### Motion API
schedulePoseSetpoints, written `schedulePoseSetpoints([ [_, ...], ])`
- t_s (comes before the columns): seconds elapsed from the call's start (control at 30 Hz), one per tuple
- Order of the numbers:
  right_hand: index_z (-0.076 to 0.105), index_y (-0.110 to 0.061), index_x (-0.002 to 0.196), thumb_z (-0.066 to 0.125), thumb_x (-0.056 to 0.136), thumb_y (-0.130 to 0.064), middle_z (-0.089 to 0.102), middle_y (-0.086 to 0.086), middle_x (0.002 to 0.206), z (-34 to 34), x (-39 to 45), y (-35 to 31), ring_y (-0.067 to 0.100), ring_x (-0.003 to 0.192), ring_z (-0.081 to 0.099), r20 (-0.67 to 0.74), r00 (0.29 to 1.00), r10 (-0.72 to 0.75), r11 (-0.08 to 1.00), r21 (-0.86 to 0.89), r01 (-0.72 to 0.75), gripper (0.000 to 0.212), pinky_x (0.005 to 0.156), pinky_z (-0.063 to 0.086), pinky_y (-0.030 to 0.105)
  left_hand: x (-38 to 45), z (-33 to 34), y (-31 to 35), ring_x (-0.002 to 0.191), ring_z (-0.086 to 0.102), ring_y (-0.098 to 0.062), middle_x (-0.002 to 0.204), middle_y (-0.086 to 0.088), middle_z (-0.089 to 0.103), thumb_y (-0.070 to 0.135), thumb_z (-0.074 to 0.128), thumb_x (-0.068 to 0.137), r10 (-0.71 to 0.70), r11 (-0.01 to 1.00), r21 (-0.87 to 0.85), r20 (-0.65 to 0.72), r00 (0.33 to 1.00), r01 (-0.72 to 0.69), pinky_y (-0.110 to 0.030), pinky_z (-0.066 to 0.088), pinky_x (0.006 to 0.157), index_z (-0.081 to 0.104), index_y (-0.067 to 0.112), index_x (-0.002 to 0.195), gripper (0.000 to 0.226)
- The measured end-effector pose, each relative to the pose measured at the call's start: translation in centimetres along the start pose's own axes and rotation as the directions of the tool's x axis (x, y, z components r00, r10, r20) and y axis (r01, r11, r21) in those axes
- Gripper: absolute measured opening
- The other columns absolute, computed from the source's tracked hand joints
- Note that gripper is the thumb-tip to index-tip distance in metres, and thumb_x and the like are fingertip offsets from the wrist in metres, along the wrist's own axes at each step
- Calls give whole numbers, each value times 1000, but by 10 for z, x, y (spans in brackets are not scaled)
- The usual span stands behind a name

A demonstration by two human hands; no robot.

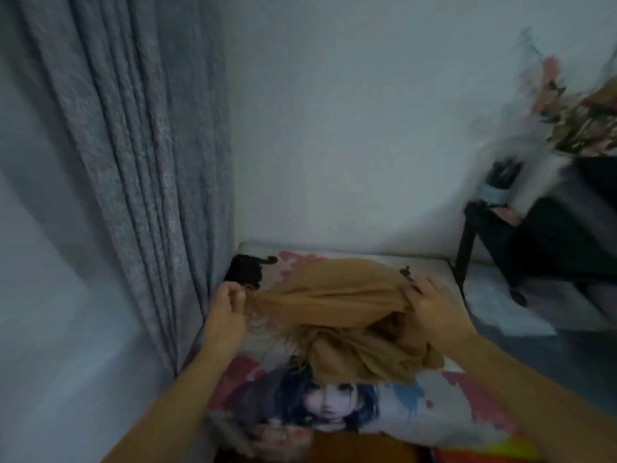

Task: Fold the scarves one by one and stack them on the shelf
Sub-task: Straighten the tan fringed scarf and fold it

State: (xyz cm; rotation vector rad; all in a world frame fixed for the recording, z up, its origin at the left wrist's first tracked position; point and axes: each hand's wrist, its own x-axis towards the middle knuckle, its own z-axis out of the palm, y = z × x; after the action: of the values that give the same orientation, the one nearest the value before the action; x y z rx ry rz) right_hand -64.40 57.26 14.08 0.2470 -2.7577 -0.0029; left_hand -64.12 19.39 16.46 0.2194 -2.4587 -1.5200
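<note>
Evidently, both the left hand [230, 304] and right hand [430, 304] pinched the bunched tan fabric scarf [337, 315] above the printed bedsheet [400, 412]; uneven tension risked a crooked fold.

Dim, cool-toned head view with motion blur at the right and soft focus overall.

Light is low and bluish, even across the plain pale wall [350, 128], with no glare and no evident source. A soft shadow darkens the wall's lower right corner beside the black metal-framed stand [474, 235]. The floral patterned fabric [581, 121] at the upper right is heavily smeared. The grey pleated curtain [140, 162] bows with wide-angle distortion toward the left edge. The tan gathered scarf [334, 295] reads soft, its weave unresolved; bottom corners fall darkest.
</note>
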Motion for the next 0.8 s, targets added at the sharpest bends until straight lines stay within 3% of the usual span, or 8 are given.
schedulePoseSetpoints([
  [0.13,74,-16,112,95,43,-20,60,15,100,92,-112,-21,36,89,57,388,918,80,995,-86,-50,73,72,58,50,-69,38,-100,81,55,-13,89,0,56,10,48,105,-377,926,78,241,894,370,-16,46,64,54,20,91,18],
  [0.23,68,-15,126,91,50,-12,54,23,125,106,-159,-37,45,113,46,473,853,221,975,-96,-200,79,93,50,61,-105,50,-160,65,59,-20,99,-37,58,7,46,105,-569,806,58,348,745,589,-19,44,45,60,19,81,30],
  [0.27,62,-15,133,85,58,-7,47,23,136,107,-169,-43,46,123,40,465,845,264,963,-78,-258,80,100,43,62,-116,52,-165,61,58,-21,97,-37,57,4,44,104,-597,777,27,349,723,629,-22,45,46,61,18,80,32],
  [0.4,53,-13,133,63,73,6,36,20,142,97,-204,-75,43,131,33,408,809,424,847,138,-514,65,105,40,58,-134,65,-152,83,64,-27,92,-13,64,3,49,99,-762,476,-293,334,555,829,-43,55,84,59,10,98,12],
  [0.5,50,-15,130,53,85,0,39,12,136,94,-217,-104,29,120,42,619,593,514,536,308,-786,47,96,45,44,-139,69,-147,95,67,-31,106,-14,68,16,51,100,-808,329,-400,349,474,855,-48,51,98,59,10,108,13],
  [0.63,56,-22,113,51,96,-16,62,2,106,90,-204,-136,23,97,65,853,256,454,99,237,-966,19,86,55,44,-136,80,-146,104,61,-25,116,-10,62,32,60,98,-824,264,-337,407,393,904,-41,45,98,59,17,116,23],
  [0.7,59,-24,103,51,96,-17,64,-3,95,88,-194,-149,19,89,68,861,290,417,115,267,-957,13,84,58,45,-134,89,-145,111,56,-25,121,-9,59,35,66,95,-819,229,-301,454,350,926,-42,39,105,53,19,127,37],
  [0.8,59,-23,105,52,94,-11,58,-4,103,86,-179,-171,17,97,61,712,601,363,559,350,-751,17,78,51,31,-135,97,-150,95,61,-20,103,-4,67,16,67,93,-764,330,-260,491,419,907,-33,42,95,60,15,118,26],
])
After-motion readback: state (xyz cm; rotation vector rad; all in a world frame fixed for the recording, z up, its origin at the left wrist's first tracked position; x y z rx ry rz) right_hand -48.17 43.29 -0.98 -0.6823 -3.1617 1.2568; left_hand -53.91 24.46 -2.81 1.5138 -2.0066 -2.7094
